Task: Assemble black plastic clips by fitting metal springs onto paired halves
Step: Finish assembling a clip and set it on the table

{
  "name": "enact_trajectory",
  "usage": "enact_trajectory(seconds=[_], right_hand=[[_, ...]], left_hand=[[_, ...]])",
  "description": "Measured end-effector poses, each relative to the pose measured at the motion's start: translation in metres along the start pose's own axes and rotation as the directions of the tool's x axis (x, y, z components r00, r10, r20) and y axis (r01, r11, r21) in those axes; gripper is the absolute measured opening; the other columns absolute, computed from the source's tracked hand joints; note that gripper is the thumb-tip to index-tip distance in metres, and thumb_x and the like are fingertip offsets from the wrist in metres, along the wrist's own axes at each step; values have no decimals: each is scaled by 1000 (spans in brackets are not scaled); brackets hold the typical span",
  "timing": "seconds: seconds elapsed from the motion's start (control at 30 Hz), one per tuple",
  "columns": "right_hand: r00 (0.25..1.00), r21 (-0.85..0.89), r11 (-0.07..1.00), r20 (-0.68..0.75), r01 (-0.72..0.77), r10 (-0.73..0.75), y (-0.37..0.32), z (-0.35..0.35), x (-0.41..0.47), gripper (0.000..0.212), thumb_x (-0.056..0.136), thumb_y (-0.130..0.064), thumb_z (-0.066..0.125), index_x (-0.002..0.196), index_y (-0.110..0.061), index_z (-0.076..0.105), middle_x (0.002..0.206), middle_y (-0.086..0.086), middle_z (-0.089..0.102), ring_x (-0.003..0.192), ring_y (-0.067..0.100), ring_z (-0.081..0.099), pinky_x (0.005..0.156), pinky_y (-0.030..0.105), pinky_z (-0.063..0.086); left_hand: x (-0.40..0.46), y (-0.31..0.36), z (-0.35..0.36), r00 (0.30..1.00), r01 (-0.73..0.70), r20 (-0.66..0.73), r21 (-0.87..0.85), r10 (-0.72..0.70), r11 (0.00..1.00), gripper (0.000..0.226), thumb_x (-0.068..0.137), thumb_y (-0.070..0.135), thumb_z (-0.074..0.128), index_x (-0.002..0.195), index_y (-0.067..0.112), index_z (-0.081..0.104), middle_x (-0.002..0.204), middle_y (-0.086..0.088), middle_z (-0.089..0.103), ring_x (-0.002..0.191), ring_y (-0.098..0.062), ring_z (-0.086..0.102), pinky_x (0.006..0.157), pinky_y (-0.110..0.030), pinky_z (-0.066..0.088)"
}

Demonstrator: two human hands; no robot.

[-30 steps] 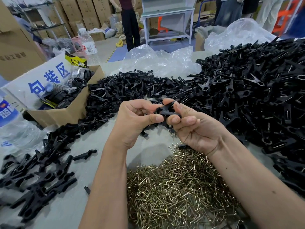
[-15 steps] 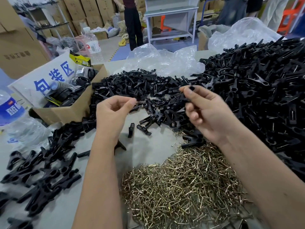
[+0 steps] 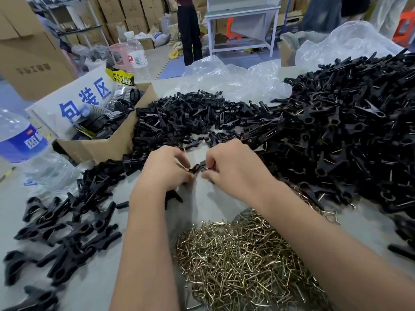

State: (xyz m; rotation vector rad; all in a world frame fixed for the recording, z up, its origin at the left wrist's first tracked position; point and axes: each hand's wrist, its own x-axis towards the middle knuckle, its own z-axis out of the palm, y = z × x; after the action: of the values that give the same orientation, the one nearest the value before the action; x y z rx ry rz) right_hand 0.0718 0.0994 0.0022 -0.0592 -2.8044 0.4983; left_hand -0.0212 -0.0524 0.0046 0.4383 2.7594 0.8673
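Both hands meet at the middle of the frame, and I can see a small black clip piece (image 3: 198,169) caught between them, held just above the grey tabletop (image 3: 96,286). My left hand (image 3: 165,170) has its fingers curled in, pinching the left end of the piece; my right hand (image 3: 233,169) is curled over the right end, fingertips pinching it too. Whether a spring is already on it, I cannot tell — it's too small and half covered by fingers.

Straight below the hands, at the lower middle of the frame, lies the heap of brass-coloured metal springs (image 3: 244,261), partly crossed by my right forearm. Filling the right side is a big mound of black clips (image 3: 345,135). A second pile of black clip halves (image 3: 186,117) sits above the hands at centre. Lower left, more black clips (image 3: 67,230) lie scattered on the tabletop.

Upper left, an open cardboard box (image 3: 107,147) with a blue-lettered sign (image 3: 85,99) leaning in it. At the far left edge, a water bottle (image 3: 20,140) with a blue label. Crumpled clear plastic sheeting (image 3: 235,77) lies behind the piles.
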Motion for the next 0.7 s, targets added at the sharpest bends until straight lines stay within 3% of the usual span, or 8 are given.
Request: enact_trajectory(seconds=[0.07,0.17,0.23,0.33,0.4,0.47,0.6,0.7], right_hand=[[997,-86,996,72,-32,38,-4,6,3,25,90,-33,79,104,-14,71,99,8,69,91,30,67,78,37,57],[995,-97,995,100,-10,20,0,5,-1,15,94,-26,74,104,-16,70,98,6,68,89,30,68,76,38,57],[997,62,997,69,-39,34,9,-3,-6,9,94,-24,74,101,-19,71,93,0,71,84,22,69,77,41,59],[989,375,917,-11,-135,149,28,-21,-13,12,90,-21,80,90,-23,69,81,-7,73,69,9,69,62,31,60],[970,519,841,-83,-153,227,43,-31,-20,19,82,-25,88,85,-26,69,75,-4,73,66,10,70,56,27,55],[949,613,776,-133,-148,286,54,-36,-27,23,76,-28,92,89,-27,73,74,-2,74,65,13,70,61,30,56],[903,676,722,-206,-147,377,61,-28,-34,21,76,-25,93,90,-31,78,76,-1,72,62,12,67,59,32,59],[891,737,655,-173,-166,421,61,-22,-37,15,80,-15,90,86,-21,78,73,2,75,53,17,70,49,27,54]], left_hand=[[2,-3,0,1000,0,-31,-42,-2,999,22,76,18,91,85,25,72,79,6,74,81,-11,68,60,-24,44],[4,-3,1,994,-19,-108,-212,-4,977,16,84,12,83,92,23,75,81,4,69,82,-15,69,68,-27,52],[4,2,4,995,-39,-98,-431,-4,901,20,86,3,80,100,16,75,76,3,69,75,-18,72,72,-30,59],[0,17,9,996,-90,-35,-633,87,769,22,79,-3,84,90,12,73,66,0,66,59,-12,66,57,-19,54],[-4,27,14,987,-111,5,-687,158,718,26,71,4,91,82,10,68,75,-12,70,59,-13,65,58,-21,54],[-6,36,20,975,-117,48,-719,216,685,36,60,16,94,78,11,64,80,-17,74,65,-18,69,59,-25,56],[-8,49,31,955,-123,95,-737,282,664,39,57,25,92,74,14,59,68,-9,72,64,-19,73,48,-21,48],[-8,52,37,959,-120,82,-748,271,652,37,68,24,92,90,17,63,63,-1,66,49,-10,60,41,-19,40]])
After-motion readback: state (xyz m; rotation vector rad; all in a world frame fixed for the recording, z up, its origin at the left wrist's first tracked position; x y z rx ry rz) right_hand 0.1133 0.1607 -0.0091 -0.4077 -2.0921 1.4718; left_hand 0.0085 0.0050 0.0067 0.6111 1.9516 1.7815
